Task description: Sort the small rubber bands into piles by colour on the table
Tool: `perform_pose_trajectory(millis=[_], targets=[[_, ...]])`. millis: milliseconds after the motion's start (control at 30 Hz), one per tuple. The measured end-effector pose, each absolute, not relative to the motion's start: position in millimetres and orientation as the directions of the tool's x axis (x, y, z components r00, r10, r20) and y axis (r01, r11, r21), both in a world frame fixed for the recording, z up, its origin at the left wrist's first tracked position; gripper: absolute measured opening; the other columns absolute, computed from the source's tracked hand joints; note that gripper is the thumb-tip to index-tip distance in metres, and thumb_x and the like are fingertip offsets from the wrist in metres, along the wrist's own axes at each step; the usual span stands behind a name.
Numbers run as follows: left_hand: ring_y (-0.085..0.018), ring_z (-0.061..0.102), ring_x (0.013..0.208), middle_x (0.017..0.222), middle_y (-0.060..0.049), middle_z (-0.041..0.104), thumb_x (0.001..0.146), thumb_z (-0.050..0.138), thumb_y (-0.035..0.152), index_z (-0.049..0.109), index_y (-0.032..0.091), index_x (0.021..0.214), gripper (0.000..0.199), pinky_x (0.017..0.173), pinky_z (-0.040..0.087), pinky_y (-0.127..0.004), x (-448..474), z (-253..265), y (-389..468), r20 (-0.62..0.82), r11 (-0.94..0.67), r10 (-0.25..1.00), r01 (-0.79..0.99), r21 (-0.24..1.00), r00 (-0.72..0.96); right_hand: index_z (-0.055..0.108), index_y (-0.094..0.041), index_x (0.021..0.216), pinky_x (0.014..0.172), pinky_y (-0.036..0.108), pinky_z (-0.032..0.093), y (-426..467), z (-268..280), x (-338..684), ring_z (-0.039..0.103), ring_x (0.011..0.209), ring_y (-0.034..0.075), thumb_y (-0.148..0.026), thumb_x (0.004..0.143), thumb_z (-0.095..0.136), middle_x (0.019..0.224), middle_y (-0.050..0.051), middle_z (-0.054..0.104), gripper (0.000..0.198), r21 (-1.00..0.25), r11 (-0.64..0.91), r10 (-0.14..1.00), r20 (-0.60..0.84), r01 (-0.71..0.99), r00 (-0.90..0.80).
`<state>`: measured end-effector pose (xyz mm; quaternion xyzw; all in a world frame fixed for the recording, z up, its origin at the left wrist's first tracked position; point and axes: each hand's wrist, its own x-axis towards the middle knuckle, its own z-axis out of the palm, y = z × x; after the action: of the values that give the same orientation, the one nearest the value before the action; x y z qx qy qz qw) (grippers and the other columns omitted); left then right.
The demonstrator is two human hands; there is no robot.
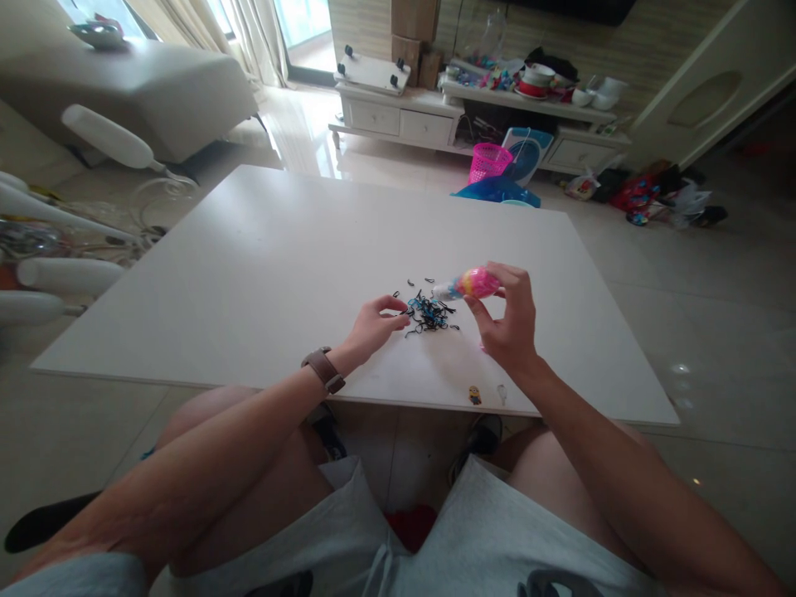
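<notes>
Roughly at the centre of the frame, a loose pile of small black and blue loops [431, 313] lies on the white table [298, 249], with a few strays around its edges. The left hand [373, 325] comes in from the lower left, its fingertips at the pile's left edge; its thumb and forefinger curve towards each other with a gap behind the tips, and I cannot tell whether they pinch a loop. Right of centre, the right hand [515, 319] grips a small bottle [478, 283] between the thumb, on its lower side, and the fingers, around its pink right end. The bottle is tipped on its side, its whitish end pointing left, just beside the upper right of the pile and clear of the left fingers. Near the table's front edge, low and right of centre, a little yellow figure [474, 395] lies beside a small clear piece [502, 394]. A brown-strapped watch [323, 370] circles the left wrist. At upper right of centre, a pink basket [488, 162] stands beyond the table.
</notes>
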<state>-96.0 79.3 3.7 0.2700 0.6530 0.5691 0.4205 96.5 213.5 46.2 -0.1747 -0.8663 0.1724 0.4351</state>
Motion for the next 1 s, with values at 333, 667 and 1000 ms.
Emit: perform_pose_trajectory(millis=[333, 667, 1000], targets=[[-0.02, 0.071, 0.084, 0.086, -0.004, 0.073, 0.071, 0.076, 0.023, 0.07, 0.016, 0.092, 0.023, 0.083, 0.054, -0.035, -95.6, 3.4, 80.1, -0.24, 0.232, 0.828, -0.08, 0.97, -0.508, 0.052, -0.035, 0.139, 0.096, 0.056, 0.06, 215.2, 44.8, 92.9, 0.059, 0.125, 0.032, -0.028, 0.098, 0.062, 0.132, 0.01, 0.058, 0.043, -0.428, 0.894, 0.424, 0.707, 0.134, -0.567], [-0.018, 0.07, 0.085, 0.096, -0.007, 0.072, 0.074, 0.078, 0.023, 0.07, 0.015, 0.092, 0.022, 0.085, 0.057, -0.036, -92.8, -5.1, 83.8, -0.208, 0.134, 0.874, -0.193, 0.972, -0.44, 0.051, -0.035, 0.14, 0.098, 0.057, 0.058, 210.9, 44.0, 88.4, 0.057, 0.125, 0.032, -0.026, 0.097, 0.062, 0.133, 0.01, 0.057, 0.045, -0.41, 0.906, 0.397, 0.733, 0.108, -0.553], [-0.015, 0.071, 0.086, 0.114, -0.008, 0.069, 0.078, 0.079, 0.024, 0.068, 0.018, 0.112, 0.036, 0.078, 0.056, -0.03, -86.9, -3.8, 81.9, -0.293, 0.14, 0.923, -0.49, 0.861, -0.251, 0.05, -0.033, 0.136, 0.09, 0.047, 0.062, 208.9, 37.6, 85.3, 0.059, 0.123, 0.029, -0.04, 0.098, 0.063, 0.134, 0.01, 0.054, 0.041, -0.567, 0.815, 0.542, 0.669, 0.123, -0.509]])
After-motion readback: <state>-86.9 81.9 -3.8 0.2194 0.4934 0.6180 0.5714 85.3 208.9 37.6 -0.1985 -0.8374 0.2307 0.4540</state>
